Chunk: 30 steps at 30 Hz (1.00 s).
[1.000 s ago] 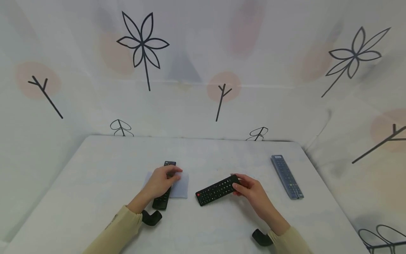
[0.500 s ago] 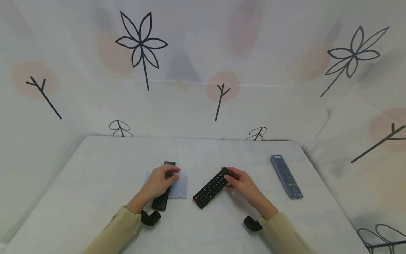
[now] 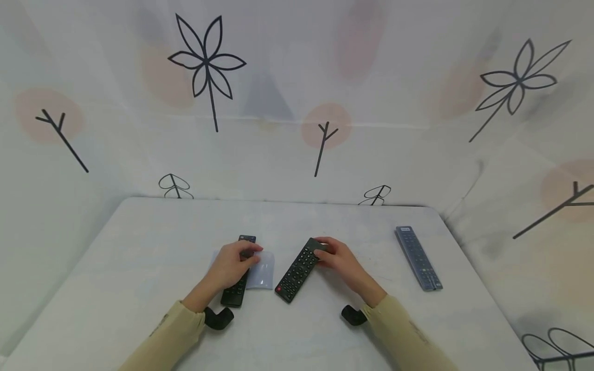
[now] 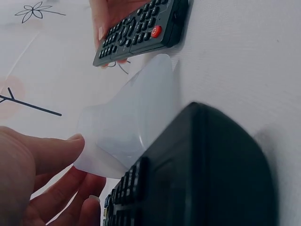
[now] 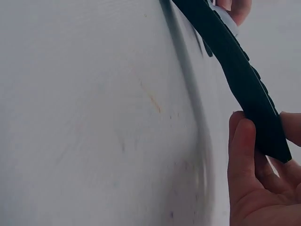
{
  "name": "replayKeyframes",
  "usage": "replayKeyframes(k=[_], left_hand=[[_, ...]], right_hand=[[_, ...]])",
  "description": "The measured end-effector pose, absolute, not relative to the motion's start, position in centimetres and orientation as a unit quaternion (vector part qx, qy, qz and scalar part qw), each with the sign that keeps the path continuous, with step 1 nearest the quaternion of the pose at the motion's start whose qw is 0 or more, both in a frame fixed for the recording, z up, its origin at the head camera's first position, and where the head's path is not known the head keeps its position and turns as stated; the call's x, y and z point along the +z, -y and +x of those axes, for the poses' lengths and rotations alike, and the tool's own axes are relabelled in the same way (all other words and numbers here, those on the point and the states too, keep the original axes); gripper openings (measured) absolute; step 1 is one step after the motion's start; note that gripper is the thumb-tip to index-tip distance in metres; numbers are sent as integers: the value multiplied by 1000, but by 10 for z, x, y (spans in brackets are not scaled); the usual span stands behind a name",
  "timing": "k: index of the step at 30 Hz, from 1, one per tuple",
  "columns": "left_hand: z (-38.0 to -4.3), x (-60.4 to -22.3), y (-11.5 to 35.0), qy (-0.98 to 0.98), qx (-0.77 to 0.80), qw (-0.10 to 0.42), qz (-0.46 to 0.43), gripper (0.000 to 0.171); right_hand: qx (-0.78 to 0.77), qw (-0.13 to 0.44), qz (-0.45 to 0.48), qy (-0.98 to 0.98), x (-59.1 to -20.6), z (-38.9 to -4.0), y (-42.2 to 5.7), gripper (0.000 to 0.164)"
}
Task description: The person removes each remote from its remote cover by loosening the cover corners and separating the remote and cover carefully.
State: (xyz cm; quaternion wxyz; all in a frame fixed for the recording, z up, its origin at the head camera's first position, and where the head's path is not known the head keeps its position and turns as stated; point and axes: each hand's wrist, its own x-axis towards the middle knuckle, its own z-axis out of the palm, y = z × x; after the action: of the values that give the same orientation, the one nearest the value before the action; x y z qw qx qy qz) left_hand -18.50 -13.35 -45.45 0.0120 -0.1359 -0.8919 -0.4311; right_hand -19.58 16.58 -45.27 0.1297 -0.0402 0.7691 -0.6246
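Note:
My right hand (image 3: 341, 262) pinches a black remote control (image 3: 293, 278) by its far end, thumb on the button side and fingers underneath. The other end, with a red power button, slants down toward me. In the left wrist view, my left hand (image 4: 49, 165) pinches the edge of a clear plastic sleeve (image 4: 127, 117), which bulges upward. A second black remote control (image 3: 234, 294) lies on the table under my left hand, over part of the sleeve. My left hand hides its middle in the head view.
A third remote control (image 3: 419, 257) in a bluish cover lies near the right side of the white table (image 3: 153, 232). A patterned white cloth (image 3: 278, 154) hangs behind the table and at its sides. Black wrist mounts (image 3: 218, 319) jut inward from both sleeves.
My right hand has moved left with the remote control, turning it steeper and bringing it nearer the sleeve. My left hand has stayed almost in place.

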Motion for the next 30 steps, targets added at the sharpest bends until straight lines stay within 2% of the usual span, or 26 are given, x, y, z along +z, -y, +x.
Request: replayKeyframes(k=[14, 23, 30], left_hand=[[-185, -456, 132, 885, -443, 19, -140, 20], [-185, -456, 131, 884, -445, 15, -143, 19], [-185, -456, 131, 882, -447, 23, -145, 19]], right_hand=[[-630, 95, 10, -771, -462, -210, -139, 34], [-639, 97, 12, -763, -468, -216, -128, 34], [-608, 60, 28, -791, -472, -216, -118, 34]])
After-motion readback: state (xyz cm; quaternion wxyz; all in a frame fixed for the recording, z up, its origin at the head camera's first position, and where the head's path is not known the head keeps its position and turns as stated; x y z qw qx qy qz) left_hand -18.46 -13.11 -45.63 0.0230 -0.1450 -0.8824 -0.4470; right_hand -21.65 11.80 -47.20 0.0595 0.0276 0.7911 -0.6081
